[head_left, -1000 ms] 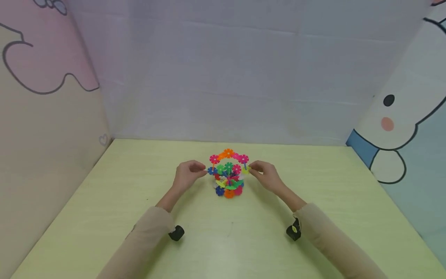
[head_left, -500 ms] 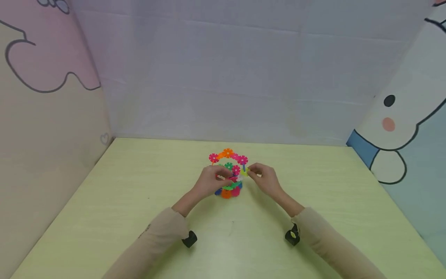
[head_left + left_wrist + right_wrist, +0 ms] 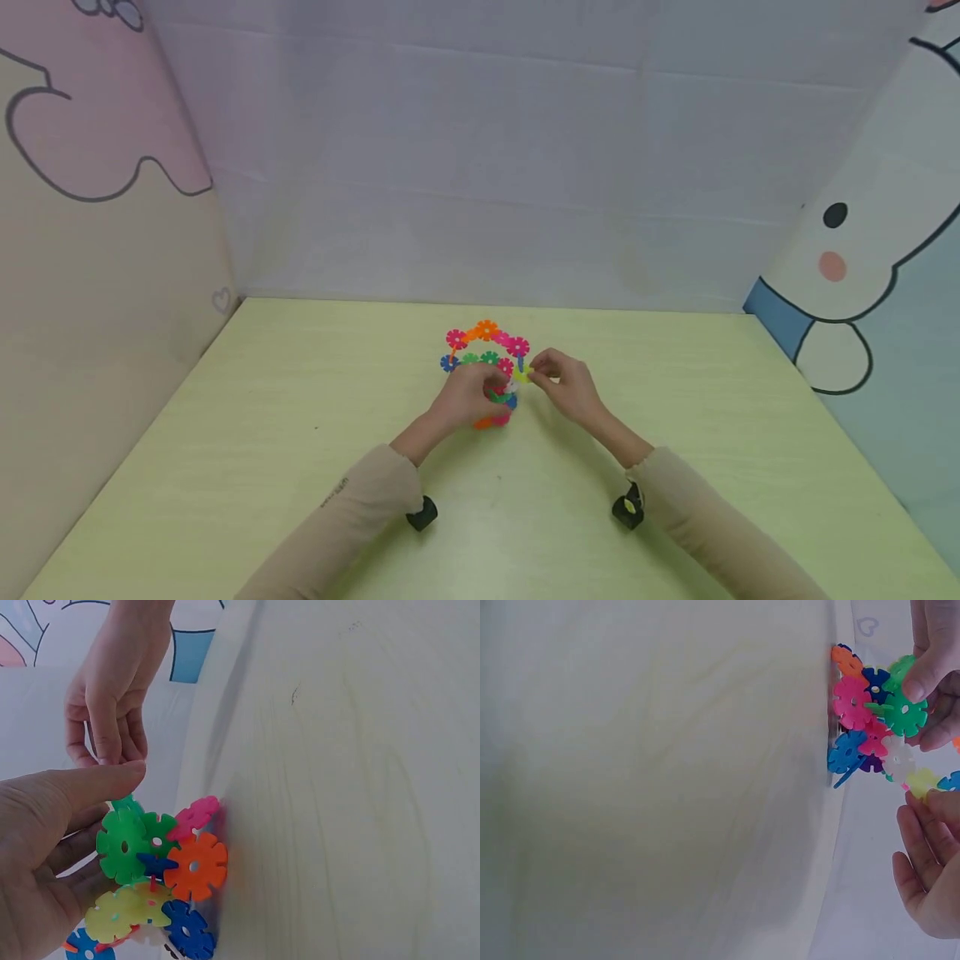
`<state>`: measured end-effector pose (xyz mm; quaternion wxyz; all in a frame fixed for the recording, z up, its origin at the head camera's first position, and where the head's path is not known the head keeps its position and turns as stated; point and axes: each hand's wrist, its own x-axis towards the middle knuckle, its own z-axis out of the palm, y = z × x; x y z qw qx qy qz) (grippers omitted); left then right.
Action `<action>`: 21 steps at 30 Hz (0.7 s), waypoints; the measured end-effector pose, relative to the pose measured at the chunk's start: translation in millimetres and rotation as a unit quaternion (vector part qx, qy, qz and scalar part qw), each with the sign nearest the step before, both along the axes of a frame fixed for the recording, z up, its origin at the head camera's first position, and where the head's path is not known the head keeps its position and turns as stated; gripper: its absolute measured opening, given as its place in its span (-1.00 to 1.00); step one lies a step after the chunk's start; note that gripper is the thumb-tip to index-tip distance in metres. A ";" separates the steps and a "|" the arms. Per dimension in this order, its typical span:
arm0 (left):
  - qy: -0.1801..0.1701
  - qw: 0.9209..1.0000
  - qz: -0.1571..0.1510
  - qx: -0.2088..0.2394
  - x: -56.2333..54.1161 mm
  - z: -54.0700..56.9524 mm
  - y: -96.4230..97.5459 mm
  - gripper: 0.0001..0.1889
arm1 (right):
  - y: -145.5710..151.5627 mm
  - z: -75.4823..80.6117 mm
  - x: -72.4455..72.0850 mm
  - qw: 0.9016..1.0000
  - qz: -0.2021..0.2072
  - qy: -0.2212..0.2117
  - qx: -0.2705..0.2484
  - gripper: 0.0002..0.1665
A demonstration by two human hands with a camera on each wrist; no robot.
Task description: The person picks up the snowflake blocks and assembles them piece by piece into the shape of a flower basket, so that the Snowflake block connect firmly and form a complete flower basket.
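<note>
A small basket-shaped model [image 3: 487, 331] of interlocking plastic snowflake discs stands on the table, with an arched handle of orange and pink discs on top. My left hand [image 3: 463, 397] reaches round its front left side, hiding much of its body. Its thumb lies by a green disc [image 3: 905, 710] in the right wrist view, the fingers behind. With thumb and fingertips, my right hand [image 3: 568, 388] pinches a yellow disc [image 3: 922, 782] at the right foot of the handle. Orange, blue and yellow discs [image 3: 193, 866] show in the left wrist view beyond the left palm.
The pale yellow-green table [image 3: 495, 533] carries the model near its far edge. A plain pale cloth [image 3: 480, 167] hangs behind, and cartoon-printed panels [image 3: 832, 242] stand at both sides. Black wrist straps [image 3: 628, 507] show below the sleeves.
My left hand has left the blue disc at the handle's left foot and moved right, round the model's front. The model has shifted slightly left. The right hand keeps its pinch on the yellow disc.
</note>
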<state>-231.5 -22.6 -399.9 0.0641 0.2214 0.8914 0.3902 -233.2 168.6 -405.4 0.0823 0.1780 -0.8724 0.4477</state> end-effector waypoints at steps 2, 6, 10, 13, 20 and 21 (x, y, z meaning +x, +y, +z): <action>0.010 1.000 0.000 -0.007 1.1 1.3 0.3 -0.62 | -0.6 1.1 0.4 1.000 -0.001 -0.010 -0.002 -0.92; 0.027 1.000 0.013 0.005 2.5 6.4 -2.2 -0.73 | -2.5 5.5 -1.0 0.999 0.005 -0.033 -0.017 -0.92; 0.057 0.998 0.025 0.029 0.6 11.6 -7.1 -0.83 | -6.3 14.2 -4.1 0.998 0.004 -0.049 -0.043 -0.90; 0.095 0.995 0.026 0.019 -2.0 11.9 -8.7 -0.84 | -9.8 21.2 -6.0 0.996 -0.016 -0.069 -0.055 -0.86; 0.187 0.982 0.015 -0.027 -8.2 2.2 -10.7 -0.91 | -17.5 28.5 -7.2 0.994 -0.035 -0.090 -0.041 -0.84; 0.195 0.980 0.010 -0.029 -8.5 1.8 -11.3 -0.91 | -17.8 28.1 -7.0 0.995 -0.036 -0.086 -0.035 -0.85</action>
